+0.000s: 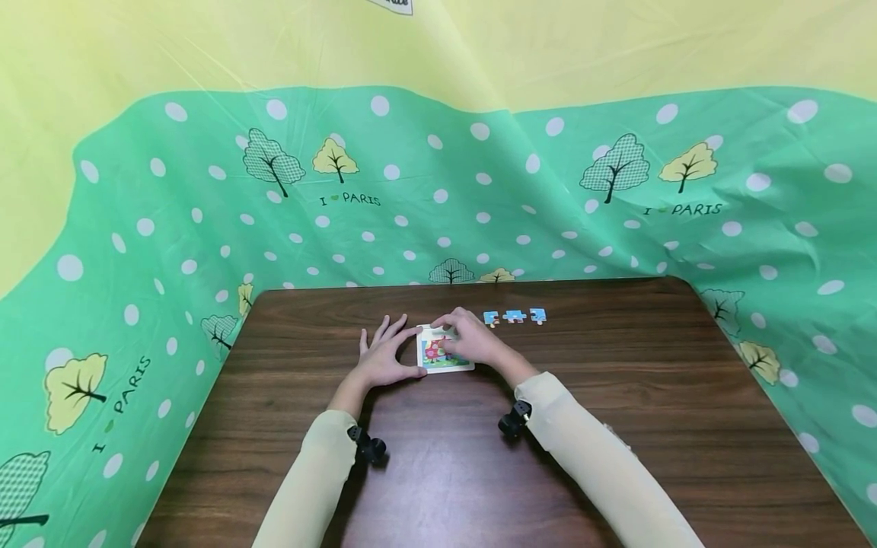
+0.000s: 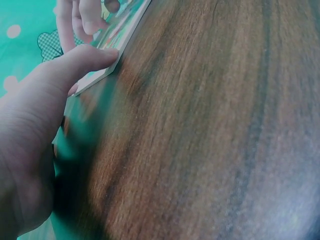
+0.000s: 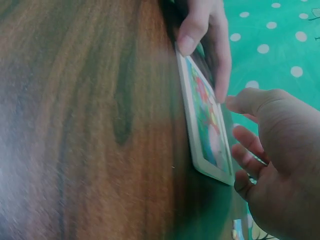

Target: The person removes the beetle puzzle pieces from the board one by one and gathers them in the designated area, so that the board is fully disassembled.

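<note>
A small jigsaw puzzle (image 1: 435, 367) in a white-bordered tray lies on the wooden table, showing red and green artwork. At its left side, my left hand (image 1: 381, 361) has the thumb on the near corner and the forefinger at the far corner; its other fingers are spread. My right hand (image 1: 473, 339) reaches over the tray from the right, its fingertips at the far part of the picture and covering some of it. In the right wrist view, several fingers of my right hand (image 3: 285, 150) bend loosely beside the tray, and no piece shows between them.
Three loose blue jigsaw pieces (image 1: 515, 316) lie in a row on the dark wooden table (image 1: 617, 365), right of the tray near the back edge. A green and yellow patterned cloth (image 1: 438, 190) hangs behind and around the table.
</note>
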Tool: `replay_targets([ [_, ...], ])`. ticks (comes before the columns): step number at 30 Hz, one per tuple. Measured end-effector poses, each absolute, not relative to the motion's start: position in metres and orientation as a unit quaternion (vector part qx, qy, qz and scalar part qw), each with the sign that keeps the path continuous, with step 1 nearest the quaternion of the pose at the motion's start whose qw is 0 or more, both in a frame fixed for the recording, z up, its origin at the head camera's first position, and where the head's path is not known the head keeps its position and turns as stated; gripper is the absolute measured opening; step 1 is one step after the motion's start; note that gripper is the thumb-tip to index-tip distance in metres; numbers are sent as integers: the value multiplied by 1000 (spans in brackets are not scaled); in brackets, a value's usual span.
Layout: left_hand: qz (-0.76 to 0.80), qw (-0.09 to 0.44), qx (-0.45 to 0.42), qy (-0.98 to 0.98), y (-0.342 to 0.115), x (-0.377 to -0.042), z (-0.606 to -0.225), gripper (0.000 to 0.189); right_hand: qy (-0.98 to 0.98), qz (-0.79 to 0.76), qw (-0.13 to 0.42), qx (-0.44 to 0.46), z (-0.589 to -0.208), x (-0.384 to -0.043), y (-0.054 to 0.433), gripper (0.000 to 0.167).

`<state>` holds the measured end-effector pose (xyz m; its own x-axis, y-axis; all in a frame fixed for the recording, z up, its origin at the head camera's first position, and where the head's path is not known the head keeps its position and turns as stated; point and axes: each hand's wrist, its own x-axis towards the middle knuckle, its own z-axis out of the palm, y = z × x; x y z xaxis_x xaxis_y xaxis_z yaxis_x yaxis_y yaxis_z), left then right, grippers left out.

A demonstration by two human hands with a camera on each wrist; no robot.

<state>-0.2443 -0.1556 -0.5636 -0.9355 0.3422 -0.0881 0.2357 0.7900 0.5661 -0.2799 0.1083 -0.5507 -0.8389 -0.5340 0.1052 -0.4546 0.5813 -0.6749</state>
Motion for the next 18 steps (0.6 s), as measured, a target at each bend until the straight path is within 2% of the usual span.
replay_targets([
  [4, 283, 93, 153, 942, -155, -244, -563, 97, 893, -361, 40, -268, -571, -285, 104, 43],
  [14, 286, 86, 154, 942, -156, -244, -565, 93, 912, -327, 69, -236, -534, -257, 92, 41],
  [18, 286, 83, 155, 942, -156, -245, -567, 91, 921, -309, 70, -226, -530, -252, 91, 40],
])
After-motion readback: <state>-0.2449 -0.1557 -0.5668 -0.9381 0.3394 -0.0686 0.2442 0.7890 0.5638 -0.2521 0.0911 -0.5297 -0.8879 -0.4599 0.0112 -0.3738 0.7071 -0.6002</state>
